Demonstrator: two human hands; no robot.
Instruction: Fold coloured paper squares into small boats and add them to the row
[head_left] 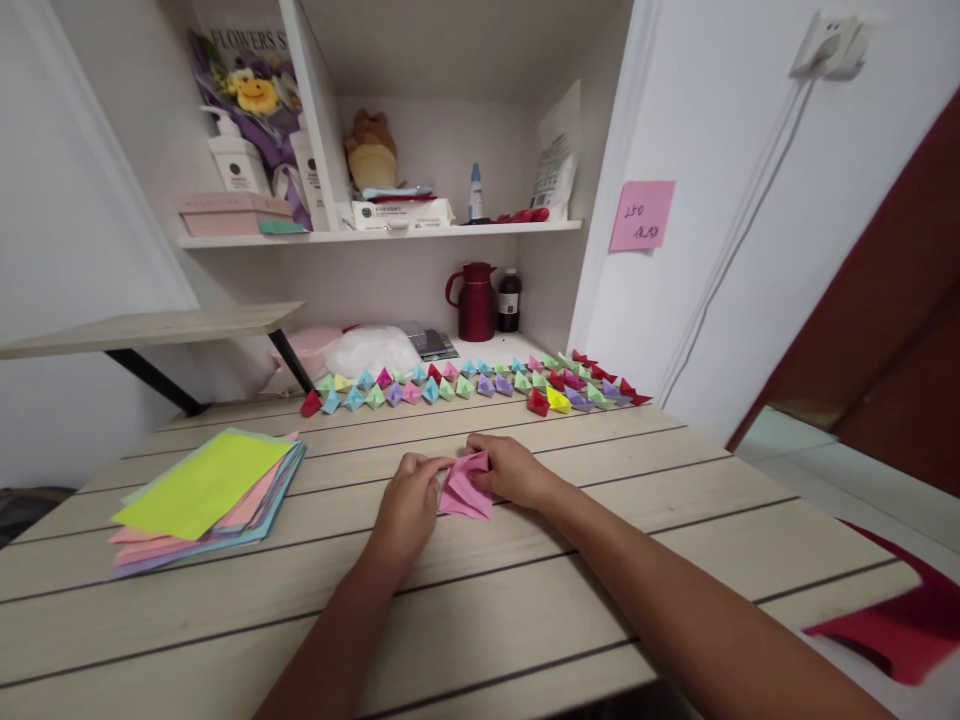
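Observation:
A partly folded sheet of pink origami paper (466, 490) is held between my two hands just above the middle of the table. My left hand (409, 505) pinches its left edge between thumb and fingers. On the other side, my right hand (510, 472) grips the upper right part, its fingers curled and partly hiding the paper. Crease lines and raised flaps show on the pink surface. Beyond my hands, several small folded paper boats (448, 386) in many colours stand in rows along the back of the table.
A stack of coloured paper (210, 490), yellow-green on top, lies at the left on the slatted table (225, 630). Behind it stands a small raised shelf (150, 328). A dark red jug (477, 303) and a dark bottle (509, 300) stand in the cabinet. Red cloth-like material (900, 620) hangs lower right.

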